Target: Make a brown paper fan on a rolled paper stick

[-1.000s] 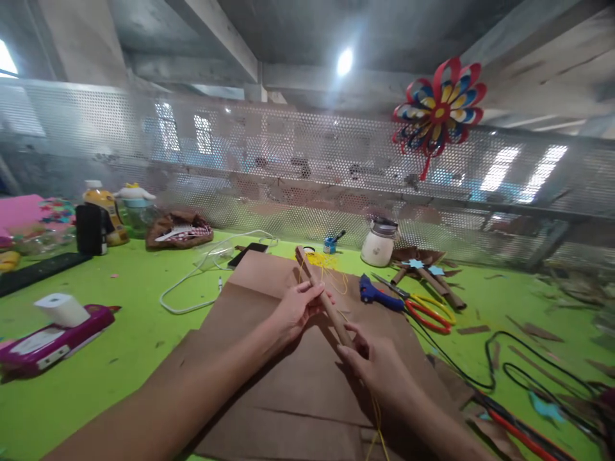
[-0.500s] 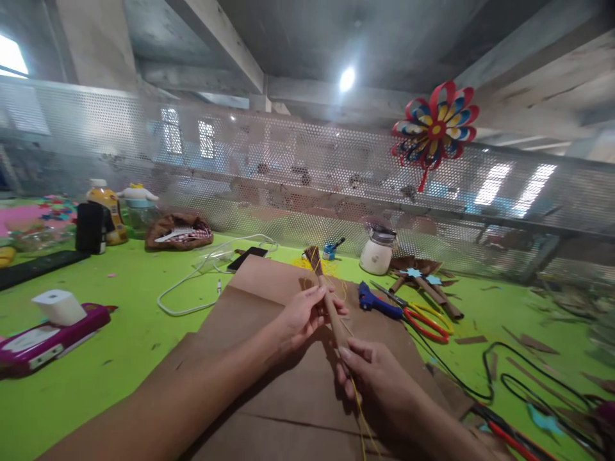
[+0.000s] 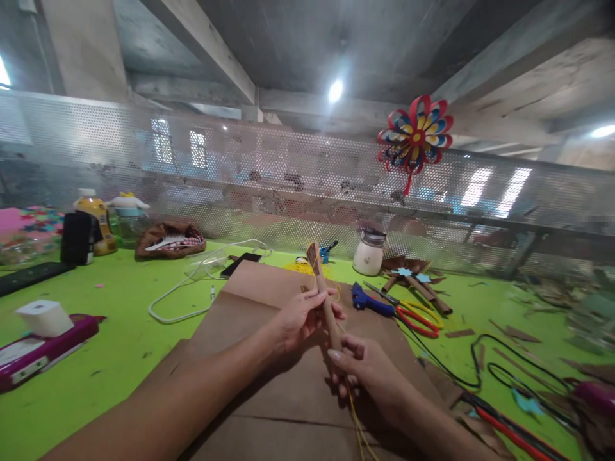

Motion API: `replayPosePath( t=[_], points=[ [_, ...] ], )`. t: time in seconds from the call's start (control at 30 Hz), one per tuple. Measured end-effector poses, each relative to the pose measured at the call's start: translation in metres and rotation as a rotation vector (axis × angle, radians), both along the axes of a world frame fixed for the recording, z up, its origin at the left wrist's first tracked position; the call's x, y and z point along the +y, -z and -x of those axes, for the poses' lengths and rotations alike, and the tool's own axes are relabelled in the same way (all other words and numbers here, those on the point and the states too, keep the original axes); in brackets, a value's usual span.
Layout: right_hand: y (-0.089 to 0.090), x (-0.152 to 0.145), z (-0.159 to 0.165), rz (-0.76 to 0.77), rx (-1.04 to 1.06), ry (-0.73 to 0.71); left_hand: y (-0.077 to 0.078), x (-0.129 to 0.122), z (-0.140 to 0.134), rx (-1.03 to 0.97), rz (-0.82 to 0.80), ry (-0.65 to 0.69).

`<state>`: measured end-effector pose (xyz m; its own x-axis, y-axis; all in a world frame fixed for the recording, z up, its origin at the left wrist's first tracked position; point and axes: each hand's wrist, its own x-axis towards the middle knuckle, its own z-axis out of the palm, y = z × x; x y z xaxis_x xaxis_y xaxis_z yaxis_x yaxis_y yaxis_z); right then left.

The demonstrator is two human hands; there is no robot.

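Both hands hold a rolled brown paper tube [image 3: 328, 314] whose far end is cut into a fringe, like a small broom. My left hand [image 3: 303, 318] pinches it just below the fringe. Closed round its lower end is my right hand [image 3: 362, 368], thumb on top. Yellow string [image 3: 354, 419] trails from beneath the right hand, and a strand loops near the fringe. Under the hands lies a large brown paper sheet [image 3: 269, 384] with fold lines. The tube slants, fringe pointing away from me.
Right of the paper lie a blue glue gun [image 3: 369, 302], scissors [image 3: 418, 320], red-handled pliers [image 3: 514, 432] and a black cable [image 3: 473, 358]. Behind stand a white jar [image 3: 369, 255] and a perforated metal screen [image 3: 307, 186]. A purple power strip [image 3: 48, 349] and white cable [image 3: 161, 318] are on the left.
The view has turned slightly to the right, so the background sits further left. Both hands keep hold of the tube, which stands a little more upright.
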<state>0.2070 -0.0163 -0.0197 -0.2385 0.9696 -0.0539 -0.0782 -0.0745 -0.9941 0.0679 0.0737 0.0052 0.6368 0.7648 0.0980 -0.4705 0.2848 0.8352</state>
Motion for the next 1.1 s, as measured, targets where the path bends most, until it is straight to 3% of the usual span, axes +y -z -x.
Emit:
replayPosePath(
  t=[0.17, 0.33, 0.47, 0.6, 0.77, 0.9, 1.1],
  points=[
    [-0.005, -0.001, 0.004, -0.044, -0.131, 0.038, -0.002, -0.005, -0.001, -0.023, 0.053, 0.046],
    [-0.011, 0.0, 0.004, -0.351, -0.519, 0.331, -0.001, -0.007, -0.008, 0.061, -0.013, -0.064],
    [-0.011, -0.003, 0.003, -0.448, -0.74, 0.367, -0.003, -0.013, -0.013, 0.091, -0.071, -0.161],
    [-0.005, -0.008, 0.008, -0.506, -0.831, 0.41, -0.006, -0.025, -0.017, 0.156, -0.091, -0.216],
    [-0.008, -0.012, 0.01, -0.614, -0.775, 0.384, -0.016, -0.028, -0.017, 0.056, -0.003, -0.176],
    [-0.017, -0.001, -0.004, -0.731, -0.59, 0.512, -0.033, -0.028, -0.011, 0.064, -0.067, -0.119],
    [-0.026, 0.032, -0.042, -0.561, -0.225, 0.647, -0.047, -0.045, 0.01, 0.225, -0.126, 0.027]
  ],
)
